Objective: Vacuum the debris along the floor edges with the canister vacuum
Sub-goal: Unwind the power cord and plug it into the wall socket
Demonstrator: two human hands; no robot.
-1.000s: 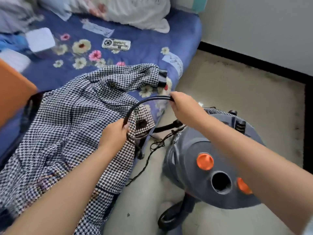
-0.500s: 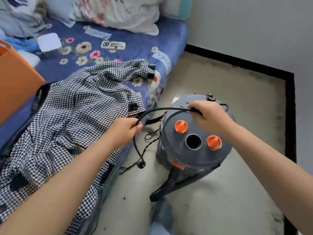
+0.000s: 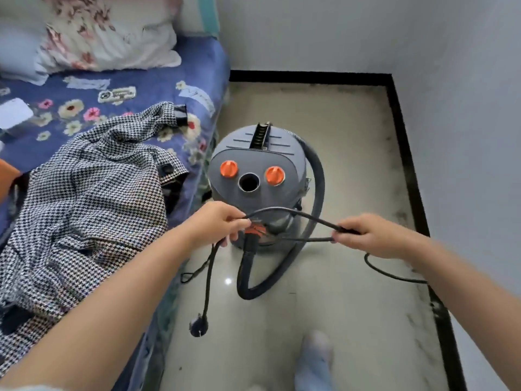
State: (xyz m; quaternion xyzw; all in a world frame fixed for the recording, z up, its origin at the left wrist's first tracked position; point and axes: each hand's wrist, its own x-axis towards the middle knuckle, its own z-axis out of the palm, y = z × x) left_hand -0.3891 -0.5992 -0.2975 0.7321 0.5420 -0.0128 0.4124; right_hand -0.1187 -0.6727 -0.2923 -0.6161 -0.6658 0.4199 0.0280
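A: Hands?
B: Left hand (image 3: 218,225) and right hand (image 3: 366,235) both pinch the power cord (image 3: 284,211), stretched between them. Plug (image 3: 199,325) dangles off the left.
A: Vacuum?
B: Canister vacuum (image 3: 258,179) stands on the floor (image 3: 352,165) beside the bed (image 3: 158,83), hose (image 3: 317,179) looped round it.
A: Tip?
B: Probably feed slack evenly, keep cord clear of hose, then plug in.

A grey canister vacuum (image 3: 258,179) stands on the pale floor (image 3: 352,170) just right of the bed (image 3: 169,88). The left hand (image 3: 218,225) and right hand (image 3: 366,235) each pinch the black power cord (image 3: 284,211) stretched between them; its plug (image 3: 199,325) dangles below the left hand. A black hose (image 3: 317,193) loops around the vacuum's right side.
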